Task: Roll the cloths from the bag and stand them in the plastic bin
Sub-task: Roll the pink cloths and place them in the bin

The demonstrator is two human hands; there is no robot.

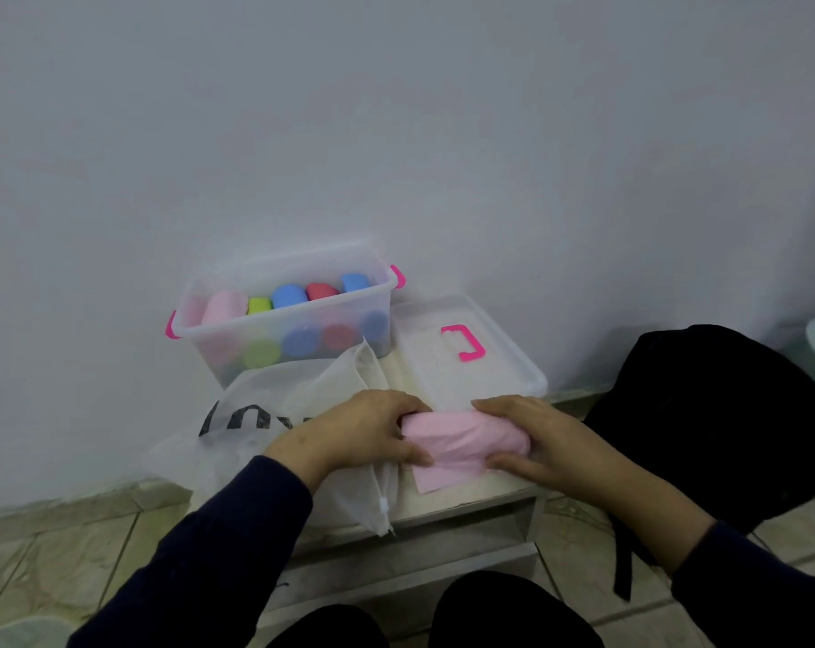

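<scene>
**Rolling a pink cloth at the low worktop**

Pale wall fills most of what I see, meeting a tiled floor (59,530) where a small low worktop (480,493) stands against it. I sit in front of it with my knees just under the near edge.

My left hand (363,432) and right hand (532,441) clasp a pink cloth (462,441) between them, one at each end. It is mostly rolled into a thick tube lying across the worktop, with a flat tail of cloth sticking out toward me. My fingers (499,406) curl over the top of the roll and both thumbs press against its near side.

Under my left wrist lies the translucent white bag (274,413), crumpled, with dark lettering on it, partly hanging over the worktop's left edge.

Behind the bag stands the clear plastic bin (237,348) with pink latches. Rolled cloths (289,294) stand upright in it in a row: pink, green, blue, red, blue.

Just right of the bin, its lid (504,367) lies flat with a pink handle on top. A black backpack (705,413) rests on the floor at the right.
</scene>
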